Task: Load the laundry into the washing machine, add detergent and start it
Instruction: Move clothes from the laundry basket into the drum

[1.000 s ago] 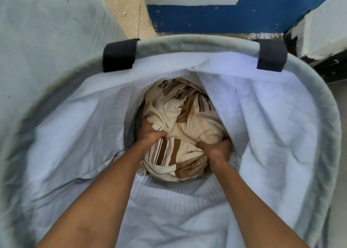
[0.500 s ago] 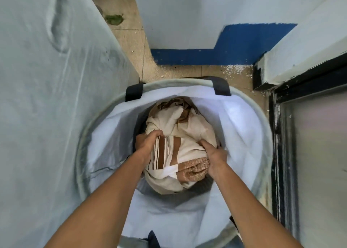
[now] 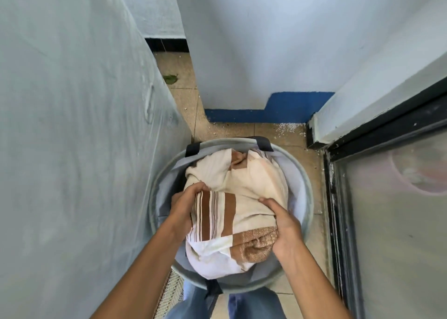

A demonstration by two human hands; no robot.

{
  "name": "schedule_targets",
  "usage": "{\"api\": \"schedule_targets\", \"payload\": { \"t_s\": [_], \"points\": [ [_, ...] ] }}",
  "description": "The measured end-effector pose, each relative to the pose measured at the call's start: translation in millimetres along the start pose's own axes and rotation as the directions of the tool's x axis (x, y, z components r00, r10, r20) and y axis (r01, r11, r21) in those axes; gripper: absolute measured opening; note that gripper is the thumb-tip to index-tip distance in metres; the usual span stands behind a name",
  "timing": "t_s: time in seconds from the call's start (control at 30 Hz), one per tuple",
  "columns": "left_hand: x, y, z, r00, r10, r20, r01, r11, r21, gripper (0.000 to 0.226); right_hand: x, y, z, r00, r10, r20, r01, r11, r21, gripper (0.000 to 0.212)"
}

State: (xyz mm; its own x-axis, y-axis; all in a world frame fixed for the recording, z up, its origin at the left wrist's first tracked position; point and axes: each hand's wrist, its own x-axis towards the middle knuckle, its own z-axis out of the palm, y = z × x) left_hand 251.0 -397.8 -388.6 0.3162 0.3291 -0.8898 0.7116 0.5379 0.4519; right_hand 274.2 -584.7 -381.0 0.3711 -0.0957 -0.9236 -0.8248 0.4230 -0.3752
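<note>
Barely begun, I judge: the left hand [image 3: 185,206] at nine o'clock and the right hand [image 3: 284,228] at four o'clock each keep a curled grip on the striped laundry bundle [image 3: 238,195], which sits at the mouth of the basket [image 3: 307,188], so loading, detergent and starting all remain.

- Beige tiled floor [image 3: 183,106] runs from 12 o'clock down past the centre.
- A green leaf [image 3: 170,78] lies on it at 11 o'clock.
- A white wall [image 3: 254,40] with a blue painted base [image 3: 278,110] stands at 12 to 1 o'clock.
- White flakes [image 3: 287,129] are scattered just below the blue base.
- A black-framed glass door [image 3: 396,222] fills 3 to 5 o'clock.
- A woven mat [image 3: 173,292] shows at 6 o'clock.
</note>
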Motion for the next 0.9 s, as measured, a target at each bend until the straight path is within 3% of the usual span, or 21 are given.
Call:
{"api": "schedule_targets", "payload": {
  "t_s": [0.1,0.37,0.5,0.63,0.73,0.8,0.9],
  "points": [
    [-33,4,-6,0.999,0.030,0.020,-0.030,0.999,-0.023,0.004,-36,-5,-3,0.999,0.008,0.054,-0.010,1.000,0.024,0.077],
    [-139,44,-15,0.977,0.161,0.140,-0.154,0.986,-0.063,0.008,-137,-42,-2,0.981,-0.115,0.154,0.112,0.993,0.028,0.101],
    [-198,71,-24,0.969,0.216,0.124,-0.202,0.972,-0.118,0.013,-200,-67,3,0.963,-0.152,0.221,0.153,0.988,0.011,0.098],
    [-249,95,-35,0.958,0.229,0.174,-0.207,0.969,-0.136,0.056,-261,-93,8,0.933,-0.174,0.314,0.182,0.983,0.003,0.091],
    [-289,113,-43,0.931,0.289,0.224,-0.247,0.949,-0.198,0.064,-308,-112,12,0.897,-0.189,0.400,0.204,0.979,0.006,0.075],
    [-317,125,-48,0.906,0.341,0.251,-0.288,0.931,-0.223,0.058,-339,-122,14,0.866,-0.191,0.462,0.213,0.977,0.005,0.062],
    [-362,141,-56,0.846,0.460,0.268,-0.391,0.879,-0.272,0.019,-382,-135,20,0.802,-0.196,0.564,0.234,0.972,0.006,0.047]
  ]
}}
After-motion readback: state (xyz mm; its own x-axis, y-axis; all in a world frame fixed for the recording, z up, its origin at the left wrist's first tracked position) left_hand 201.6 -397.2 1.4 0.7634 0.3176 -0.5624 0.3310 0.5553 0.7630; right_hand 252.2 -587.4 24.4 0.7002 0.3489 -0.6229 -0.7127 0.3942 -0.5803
